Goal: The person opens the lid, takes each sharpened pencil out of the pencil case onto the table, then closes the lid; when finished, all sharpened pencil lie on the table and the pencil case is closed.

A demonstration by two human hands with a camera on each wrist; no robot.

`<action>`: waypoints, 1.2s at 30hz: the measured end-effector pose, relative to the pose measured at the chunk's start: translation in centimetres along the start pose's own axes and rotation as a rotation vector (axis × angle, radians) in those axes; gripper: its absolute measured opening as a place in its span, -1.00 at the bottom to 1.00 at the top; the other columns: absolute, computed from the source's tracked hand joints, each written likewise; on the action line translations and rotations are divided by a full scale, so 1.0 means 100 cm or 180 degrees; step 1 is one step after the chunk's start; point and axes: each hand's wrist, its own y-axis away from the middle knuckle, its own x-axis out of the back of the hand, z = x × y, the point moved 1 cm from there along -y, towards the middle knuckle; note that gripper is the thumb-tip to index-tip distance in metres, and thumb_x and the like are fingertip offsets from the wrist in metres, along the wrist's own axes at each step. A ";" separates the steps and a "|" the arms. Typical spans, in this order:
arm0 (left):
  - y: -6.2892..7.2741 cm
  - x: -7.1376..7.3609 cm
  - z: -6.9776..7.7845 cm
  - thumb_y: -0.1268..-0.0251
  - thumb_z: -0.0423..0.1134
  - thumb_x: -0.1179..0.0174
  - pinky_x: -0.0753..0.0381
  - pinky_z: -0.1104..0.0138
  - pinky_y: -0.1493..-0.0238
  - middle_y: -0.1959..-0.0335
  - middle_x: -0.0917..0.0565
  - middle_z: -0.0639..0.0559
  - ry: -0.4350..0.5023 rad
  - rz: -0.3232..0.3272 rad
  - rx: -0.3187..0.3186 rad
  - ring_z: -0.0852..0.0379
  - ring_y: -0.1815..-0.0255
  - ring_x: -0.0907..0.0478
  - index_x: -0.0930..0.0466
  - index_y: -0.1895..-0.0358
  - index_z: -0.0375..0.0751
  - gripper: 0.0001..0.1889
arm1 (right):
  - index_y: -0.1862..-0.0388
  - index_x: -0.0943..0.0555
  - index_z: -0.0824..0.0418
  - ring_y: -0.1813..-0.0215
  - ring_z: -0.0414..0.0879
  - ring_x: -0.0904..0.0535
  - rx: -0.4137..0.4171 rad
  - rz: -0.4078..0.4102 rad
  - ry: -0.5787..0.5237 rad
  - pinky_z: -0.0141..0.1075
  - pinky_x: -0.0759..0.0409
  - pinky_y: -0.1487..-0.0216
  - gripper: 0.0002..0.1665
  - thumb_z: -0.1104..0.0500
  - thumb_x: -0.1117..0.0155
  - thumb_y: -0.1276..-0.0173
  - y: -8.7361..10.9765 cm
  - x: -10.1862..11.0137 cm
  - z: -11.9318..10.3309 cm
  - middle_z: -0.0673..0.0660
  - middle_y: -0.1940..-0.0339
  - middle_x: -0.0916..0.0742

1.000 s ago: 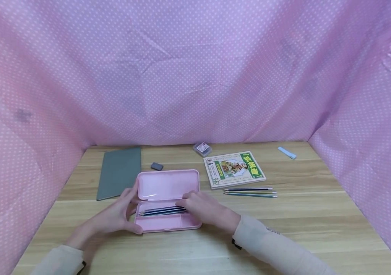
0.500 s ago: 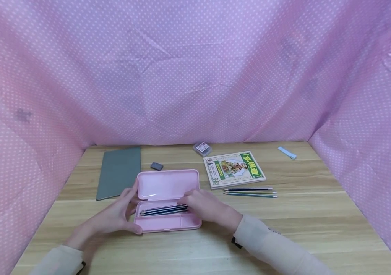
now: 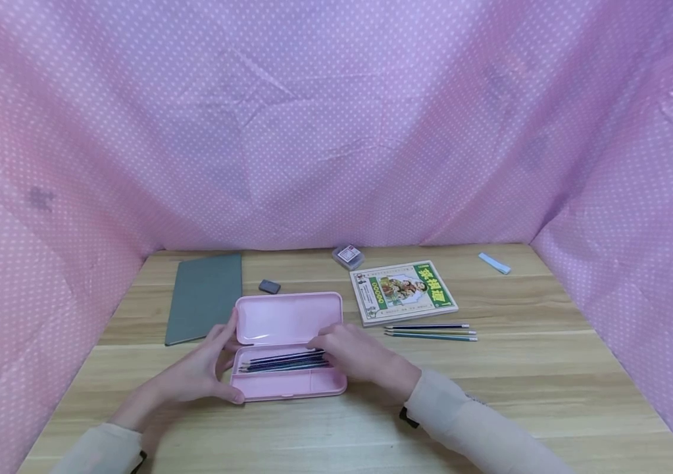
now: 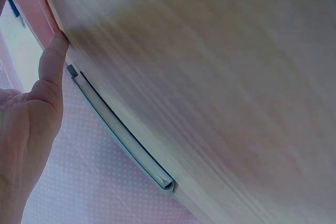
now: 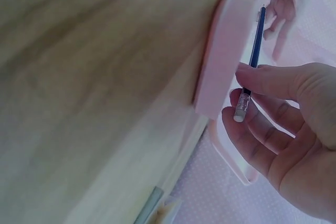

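Note:
A pink pencil case [image 3: 274,387] lies with its lid flipped back on the table. Several dark pencils [image 3: 279,363] lie in its long rear compartment, points to the left. My left hand [image 3: 197,375] spans the case's left end, thumb at the front corner and fingers by the lid; it grips the case. Over the right end of the case, my right hand [image 3: 355,354] pinches a dark pencil [image 5: 256,43] near its white eraser end, seen in the right wrist view. From the head view, the right fingertips are partly hidden.
Right of the case, several pencils [image 3: 431,332] lie below a book [image 3: 402,293]. Behind are a small clear box [image 3: 348,257] and a dark eraser [image 3: 270,286]. A grey-green notebook [image 3: 206,299] lies left, a light blue strip [image 3: 494,263] far right.
My right hand has shifted slightly right at the case's end, and the pencils in the rear compartment have moved a little. My left hand has stayed in place.

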 end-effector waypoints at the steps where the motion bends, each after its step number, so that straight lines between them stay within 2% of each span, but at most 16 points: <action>1: 0.000 0.000 0.000 0.21 -0.06 -0.69 -0.33 0.06 -0.40 -0.39 -0.08 -0.21 0.0005 0.0002 0.0002 -0.19 -0.39 -0.33 0.55 -0.63 0.13 0.57 | -0.11 -0.75 0.12 0.08 -0.20 -0.69 -0.0013 0.0009 -0.0020 -0.42 -0.70 0.01 -0.58 0.41 -0.35 -0.31 0.001 0.002 0.000 0.02 0.08 -0.78; 9: 0.001 0.000 0.002 0.20 -0.06 -0.69 -0.34 0.07 -0.40 -0.39 -0.09 -0.20 -0.0016 0.0008 0.0050 -0.18 -0.38 -0.33 0.53 -0.64 0.14 0.55 | -0.08 -0.75 0.13 -0.03 -0.17 -0.68 -0.0042 0.0168 -0.0225 -0.35 -0.68 -0.11 -0.63 0.39 -0.33 -0.35 0.015 0.017 0.011 0.02 0.02 -0.77; 16: 0.000 0.000 0.002 0.20 -0.05 -0.69 -0.34 0.07 -0.40 -0.37 -0.10 -0.20 -0.0041 0.0010 0.0039 -0.19 -0.38 -0.33 0.54 -0.63 0.14 0.56 | -0.06 -0.75 0.21 -0.06 -0.11 -0.69 0.0054 0.0284 -0.0458 -0.28 -0.70 -0.14 -0.62 0.44 -0.39 -0.29 0.035 0.045 0.028 0.07 -0.02 -0.78; 19: 0.000 0.000 0.002 0.20 -0.06 -0.69 -0.33 0.06 -0.41 -0.36 -0.11 -0.21 -0.0019 0.0008 0.0029 -0.20 -0.39 -0.33 0.54 -0.63 0.15 0.56 | -0.06 -0.75 0.21 0.01 -0.14 -0.69 0.0098 0.0346 -0.0525 -0.30 -0.72 -0.06 -0.62 0.44 -0.40 -0.28 0.050 0.054 0.041 0.06 0.03 -0.79; 23: 0.000 0.000 0.001 0.20 -0.09 -0.69 -0.31 0.06 -0.41 -0.35 -0.11 -0.21 0.0023 0.0001 0.0006 -0.22 -0.40 -0.32 0.55 -0.63 0.16 0.56 | -0.02 -0.77 0.16 0.12 -0.22 -0.67 -0.0010 0.0431 -0.0545 -0.32 -0.74 0.09 -0.64 0.41 -0.44 -0.27 0.074 0.064 0.060 -0.01 0.10 -0.79; 28: -0.001 0.000 0.001 0.21 -0.08 -0.69 -0.31 0.07 -0.42 -0.36 -0.10 -0.22 0.0019 -0.0008 0.0016 -0.22 -0.41 -0.32 0.56 -0.63 0.16 0.56 | 0.01 -0.78 0.19 0.20 -0.23 -0.63 -0.0136 0.0568 -0.0656 -0.31 -0.72 0.26 -0.65 0.44 -0.44 -0.23 0.106 0.073 0.081 0.00 0.14 -0.79; 36: -0.002 0.001 -0.001 0.21 -0.07 -0.70 -0.30 0.07 -0.42 -0.36 -0.09 -0.21 0.0044 -0.0033 0.0040 -0.22 -0.42 -0.32 0.56 -0.62 0.23 0.57 | 0.06 -0.79 0.17 0.18 -0.17 -0.69 -0.0234 0.0651 -0.0537 -0.28 -0.77 0.27 -0.59 0.51 -0.46 -0.13 0.150 0.074 0.112 0.05 0.14 -0.80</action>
